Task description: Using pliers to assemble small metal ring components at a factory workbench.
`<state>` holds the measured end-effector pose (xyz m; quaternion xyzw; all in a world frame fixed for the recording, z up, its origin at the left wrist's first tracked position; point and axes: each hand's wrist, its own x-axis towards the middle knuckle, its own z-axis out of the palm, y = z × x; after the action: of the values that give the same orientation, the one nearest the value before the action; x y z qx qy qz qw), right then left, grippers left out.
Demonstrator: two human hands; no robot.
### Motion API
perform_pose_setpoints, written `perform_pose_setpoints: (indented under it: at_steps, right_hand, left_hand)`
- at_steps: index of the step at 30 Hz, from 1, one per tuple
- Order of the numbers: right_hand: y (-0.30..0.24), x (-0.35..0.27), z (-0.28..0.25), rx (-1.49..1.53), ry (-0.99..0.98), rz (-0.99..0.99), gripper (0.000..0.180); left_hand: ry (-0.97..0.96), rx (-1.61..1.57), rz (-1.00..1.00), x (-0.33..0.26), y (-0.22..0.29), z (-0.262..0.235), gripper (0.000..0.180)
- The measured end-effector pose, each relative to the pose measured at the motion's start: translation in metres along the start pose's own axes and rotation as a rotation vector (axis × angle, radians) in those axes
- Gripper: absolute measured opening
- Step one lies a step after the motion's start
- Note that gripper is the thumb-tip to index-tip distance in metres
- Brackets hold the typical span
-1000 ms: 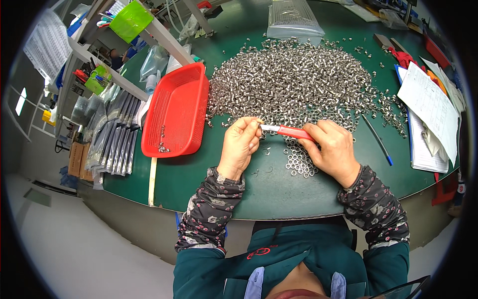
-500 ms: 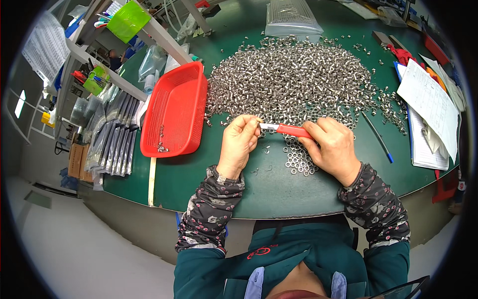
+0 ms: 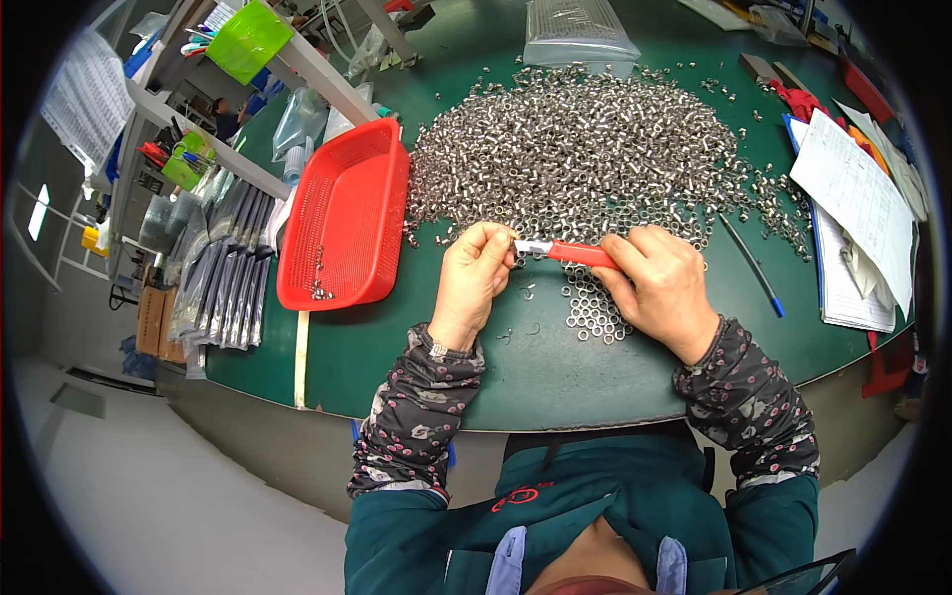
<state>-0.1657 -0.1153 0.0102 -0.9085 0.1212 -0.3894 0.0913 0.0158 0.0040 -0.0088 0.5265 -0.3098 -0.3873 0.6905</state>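
Observation:
My right hand (image 3: 659, 283) is closed around the red handle of a knife (image 3: 583, 254), its pale metal blade pointing left. At the blade's tip, my left hand (image 3: 471, 278) pinches what looks like a small metal ring (image 3: 515, 244) between thumb and fingers, mostly hidden by them. Both hands are held over the near edge of a large heap of small shiny metal rings (image 3: 575, 149). Several rings (image 3: 599, 315) lie flat in a loose patch below the knife. Thin curled metal shavings (image 3: 528, 292) are scattered on the green table (image 3: 555, 382) between my wrists.
A red plastic basket (image 3: 342, 213) with a few metal pieces stands left of the heap. To the right lie a blue-capped pen (image 3: 754, 268) and a clipboard with papers (image 3: 858, 208). Bagged dark parts (image 3: 228, 268) are stacked at far left; a clear plastic package (image 3: 580, 35) lies behind the heap.
Both hands keep nearly the same place and grip. The knife has turned slightly against the left fingertips, and the whole view has shifted a little.

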Motion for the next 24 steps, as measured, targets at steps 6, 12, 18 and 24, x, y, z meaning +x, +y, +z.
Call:
perform_pose_setpoints:
  at_steps: [6, 12, 18, 24]
  right_hand:
    - [0.0008, -0.0002, 0.0005, 0.01, 0.004, -0.006, 0.02]
    - [0.0009, -0.0013, 0.0014, -0.027, -0.005, -0.012, 0.021]
    - [0.0013, -0.0007, 0.0005, -0.01, 0.003, -0.019, 0.021]
    - [0.002, 0.0001, 0.0, 0.048, -0.014, 0.007, 0.018]
  left_hand:
    - [0.003, -0.004, -0.011, 0.0008, -0.0015, -0.0002, 0.015]
    - [0.001, -0.014, -0.034, 0.0003, -0.0011, -0.0011, 0.016]
    - [0.015, 0.002, -0.063, 0.0002, 0.001, 0.0005, 0.02]
    - [-0.009, -0.036, -0.099, 0.0004, 0.001, -0.0009, 0.025]
